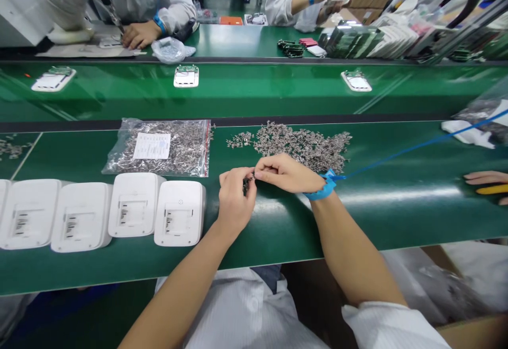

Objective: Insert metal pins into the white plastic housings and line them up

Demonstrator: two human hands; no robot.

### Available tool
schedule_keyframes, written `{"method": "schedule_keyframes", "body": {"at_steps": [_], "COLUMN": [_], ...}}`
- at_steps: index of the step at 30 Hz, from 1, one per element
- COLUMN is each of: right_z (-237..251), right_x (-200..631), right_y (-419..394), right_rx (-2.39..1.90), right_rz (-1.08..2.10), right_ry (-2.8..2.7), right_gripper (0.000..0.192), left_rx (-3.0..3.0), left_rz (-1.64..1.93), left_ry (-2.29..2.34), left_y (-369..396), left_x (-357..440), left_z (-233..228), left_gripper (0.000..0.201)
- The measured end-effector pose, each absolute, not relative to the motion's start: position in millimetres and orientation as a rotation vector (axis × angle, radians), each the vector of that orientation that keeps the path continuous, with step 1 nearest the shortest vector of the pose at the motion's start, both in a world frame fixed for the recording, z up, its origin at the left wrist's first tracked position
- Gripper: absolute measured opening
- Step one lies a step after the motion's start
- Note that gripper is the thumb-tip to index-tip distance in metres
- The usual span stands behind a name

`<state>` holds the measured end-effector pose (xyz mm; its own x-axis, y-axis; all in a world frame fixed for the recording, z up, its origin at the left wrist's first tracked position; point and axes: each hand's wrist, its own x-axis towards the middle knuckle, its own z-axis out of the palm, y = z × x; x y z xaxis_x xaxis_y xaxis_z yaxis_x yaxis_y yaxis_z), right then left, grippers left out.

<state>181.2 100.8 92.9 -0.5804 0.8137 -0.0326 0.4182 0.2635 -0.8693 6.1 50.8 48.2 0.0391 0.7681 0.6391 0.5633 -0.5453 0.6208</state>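
My left hand point(234, 200) and my right hand point(288, 173) meet over the green bench point(397, 206); both pinch a small cluster of metal parts point(248, 182) between their fingertips. Just beyond them lies a loose pile of small metal parts point(305, 145). A blue wrist strap point(323, 187) with a blue cord sits on my right wrist. To the left a clear bag of metal parts point(159, 148) with a white label lies flat. A row of white plastic housings point(130, 206) rests left of my left hand.
A green conveyor belt point(254, 92) behind carries white units with circuit boards point(186, 75). People in white coats work at the far side. Another person's fingers point(486, 179) reach in at the right edge. Stacks of boards point(357, 39) lie far right.
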Motion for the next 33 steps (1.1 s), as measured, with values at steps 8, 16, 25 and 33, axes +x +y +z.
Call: {"method": "schedule_keyframes", "body": {"at_steps": [8,16,25,33], "right_z": [94,95,79,88], "right_x": [185,184,158,146], "right_y": [101,101,97,90], "right_rx": [-1.175,-1.164,-0.980,-1.075], "right_rz": [1.221,1.326,1.862,1.705], "right_ry": [-1.974,-1.810,-1.142,-1.043], "right_gripper": [0.026,0.028,0.035,0.032], "left_rx": [2.142,2.096,1.714,1.637], "left_rz": [1.588,1.663,1.730,1.744], "left_ry": [1.259,1.221,1.276,1.309], "left_y": [55,55,54,53], "left_x": [4,4,1,2], "left_z": [53,55,56,53], "left_gripper": [0.012,0.013,0.006,0.006]}}
